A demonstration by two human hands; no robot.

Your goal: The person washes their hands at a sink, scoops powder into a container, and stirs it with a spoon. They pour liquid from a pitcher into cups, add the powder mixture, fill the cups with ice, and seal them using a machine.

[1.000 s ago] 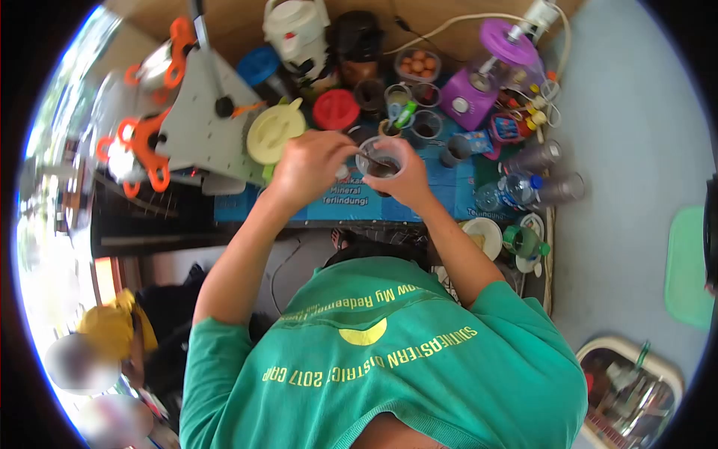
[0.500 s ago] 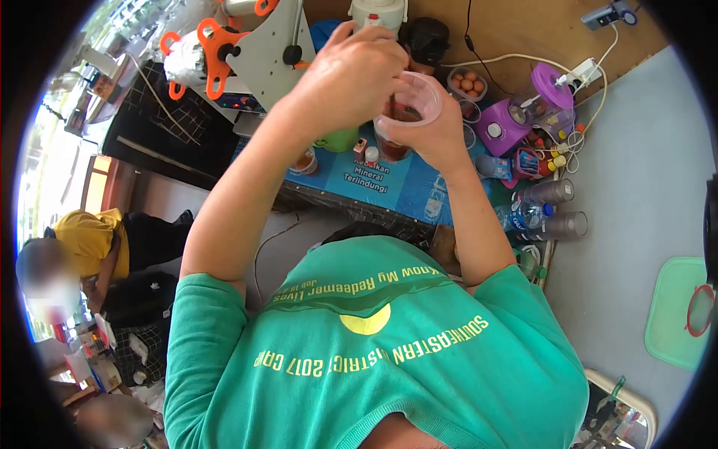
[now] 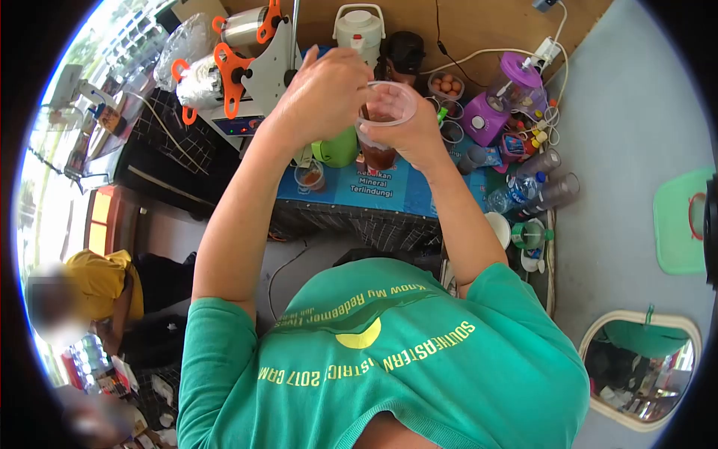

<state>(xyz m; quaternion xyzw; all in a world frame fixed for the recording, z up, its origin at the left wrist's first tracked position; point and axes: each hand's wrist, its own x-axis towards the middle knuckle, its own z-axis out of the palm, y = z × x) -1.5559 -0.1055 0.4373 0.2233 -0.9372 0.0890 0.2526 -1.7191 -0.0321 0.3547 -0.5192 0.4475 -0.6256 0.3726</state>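
My right hand [image 3: 411, 135] is wrapped round a clear plastic cup [image 3: 377, 156], thumb on the near side. Reddish-brown liquid fills its lower part, and the wide rim tilts toward me. At the left of the rim, my left hand [image 3: 325, 86] has its fingers bent together in a pinch. Whatever they may hold over the cup is too hidden to name. A bright green container [image 3: 338, 147] is partly behind my left wrist. Left of it, a small clear cup [image 3: 309, 176] with a little orange-brown content stands on the blue table cover [image 3: 359, 196].
A sealing machine [image 3: 254, 82] with orange knobs stands at the left. Behind are a white jug [image 3: 359, 34] and a tub of eggs [image 3: 446, 85]. A purple blender [image 3: 485, 114] and bottles [image 3: 516, 191] line the right. A person in a yellow top [image 3: 105, 284] is at the left.
My view has shifted, so more of the machine and the mirror shows. My hands stay at the cup; the left fingers have drawn back slightly from over its opening toward the left rim.
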